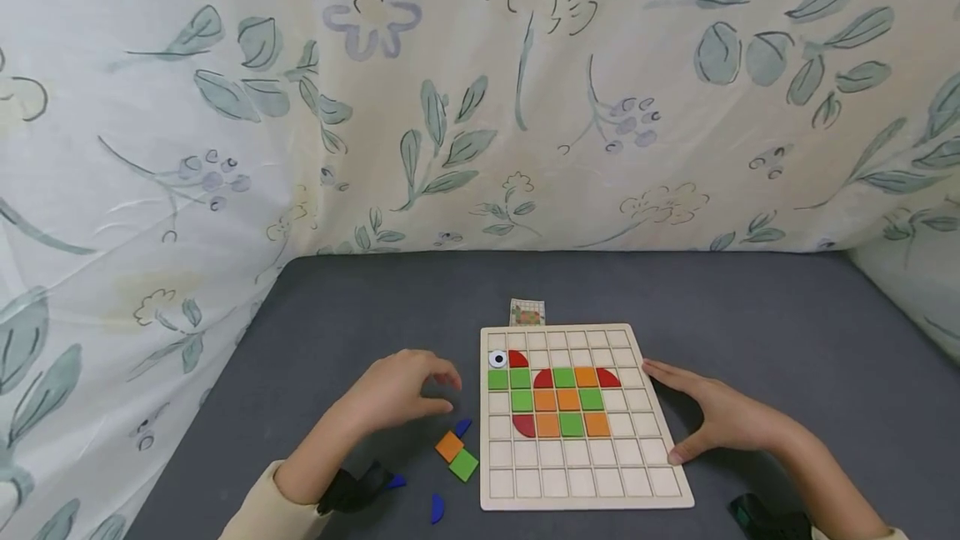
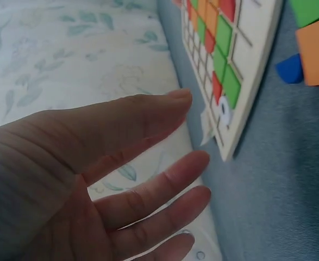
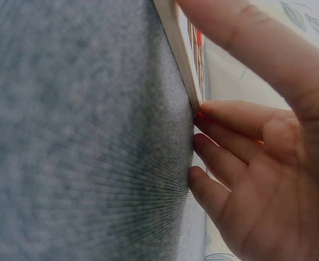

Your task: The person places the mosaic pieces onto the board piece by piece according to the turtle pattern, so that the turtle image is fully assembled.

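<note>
A pale wooden grid board (image 1: 547, 483) lies flat on the grey table. Set in its squares are green, orange and red tiles, such as an orange tile (image 1: 568, 399), plus a white eye disc (image 1: 497, 359). My left hand (image 1: 402, 390) hovers left of the board, fingers loosely bent and apart from the thumb, holding nothing. At the board's right edge my right hand (image 1: 726, 413) touches with thumb and fingertips, the fingers fairly straight. Below the left hand lie a loose orange tile (image 1: 449, 446), a green tile (image 1: 464, 465) and a small blue piece (image 1: 463, 427).
A small pattern card (image 1: 527, 312) lies behind the board's far edge. Nearer the front are a blue half-round piece (image 1: 437, 509) and another blue piece (image 1: 397, 482) beside the left wrist strap. A flowered cloth (image 1: 450, 148) rises behind and left of the table.
</note>
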Motion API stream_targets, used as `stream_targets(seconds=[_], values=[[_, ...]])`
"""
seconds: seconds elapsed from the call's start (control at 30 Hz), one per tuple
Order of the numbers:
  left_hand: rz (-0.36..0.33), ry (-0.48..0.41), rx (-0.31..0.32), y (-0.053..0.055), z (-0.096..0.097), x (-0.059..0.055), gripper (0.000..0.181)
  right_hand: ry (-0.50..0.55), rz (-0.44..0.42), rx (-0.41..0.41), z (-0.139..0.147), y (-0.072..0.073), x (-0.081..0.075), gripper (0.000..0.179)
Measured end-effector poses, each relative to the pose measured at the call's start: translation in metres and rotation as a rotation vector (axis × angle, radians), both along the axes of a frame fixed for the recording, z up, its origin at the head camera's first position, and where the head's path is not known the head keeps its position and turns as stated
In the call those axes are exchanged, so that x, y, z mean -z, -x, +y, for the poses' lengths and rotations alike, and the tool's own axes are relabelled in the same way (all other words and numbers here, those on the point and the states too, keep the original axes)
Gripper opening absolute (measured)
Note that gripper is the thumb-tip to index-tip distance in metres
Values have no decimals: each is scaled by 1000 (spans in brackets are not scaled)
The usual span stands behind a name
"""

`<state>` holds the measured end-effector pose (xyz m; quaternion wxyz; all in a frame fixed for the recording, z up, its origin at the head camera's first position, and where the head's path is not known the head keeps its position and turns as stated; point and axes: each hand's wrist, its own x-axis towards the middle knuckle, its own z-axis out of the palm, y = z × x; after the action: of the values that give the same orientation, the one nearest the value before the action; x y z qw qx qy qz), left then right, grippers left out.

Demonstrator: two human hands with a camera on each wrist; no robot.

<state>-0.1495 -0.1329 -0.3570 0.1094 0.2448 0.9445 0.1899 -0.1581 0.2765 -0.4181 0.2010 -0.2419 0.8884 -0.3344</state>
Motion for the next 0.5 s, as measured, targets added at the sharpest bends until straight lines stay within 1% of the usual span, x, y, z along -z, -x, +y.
stream_targets(seconds=[0.1, 0.27, 0.37, 0.5], values=[[-10, 17, 21, -6, -3, 5, 18, -7, -3, -1, 0, 0, 0, 110], [-50, 4, 57, -13, -6, 13, 20, 0, -10, -9, 0, -1, -1, 110], [-70, 6, 79, -17, -8, 16, 22, 10, -8, -16, 1, 0, -2, 109], [-116, 24, 112, -22, -10, 20, 27, 4, -6, -8, 1, -1, -4, 110]])
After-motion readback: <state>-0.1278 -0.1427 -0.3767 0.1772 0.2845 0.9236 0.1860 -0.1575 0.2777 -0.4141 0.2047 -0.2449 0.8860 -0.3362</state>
